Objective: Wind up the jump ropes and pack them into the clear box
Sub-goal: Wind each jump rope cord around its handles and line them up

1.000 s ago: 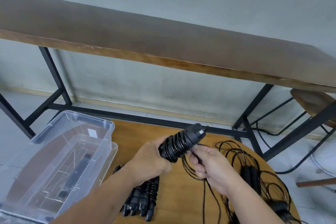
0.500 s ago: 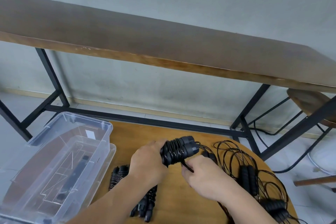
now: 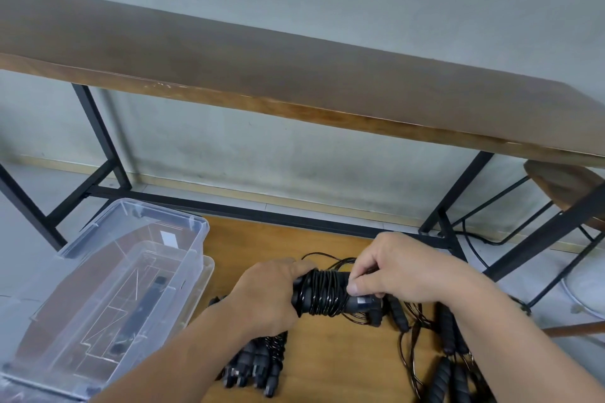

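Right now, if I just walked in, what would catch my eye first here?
Probably the two hands in the middle: the left hand grips a black jump rope bundle while the right hand pinches its wound cord. To the left sits a clear box on the round wooden table. Loose ropes tangle on the right, and wound ones lie under the left forearm.

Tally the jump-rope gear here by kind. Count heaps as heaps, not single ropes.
Clear box: 1
Wound jump rope, gripped by the left hand and pinched by the right hand: 1
Heap of wound ropes: 1
Tangle of loose ropes: 1
Total: 4
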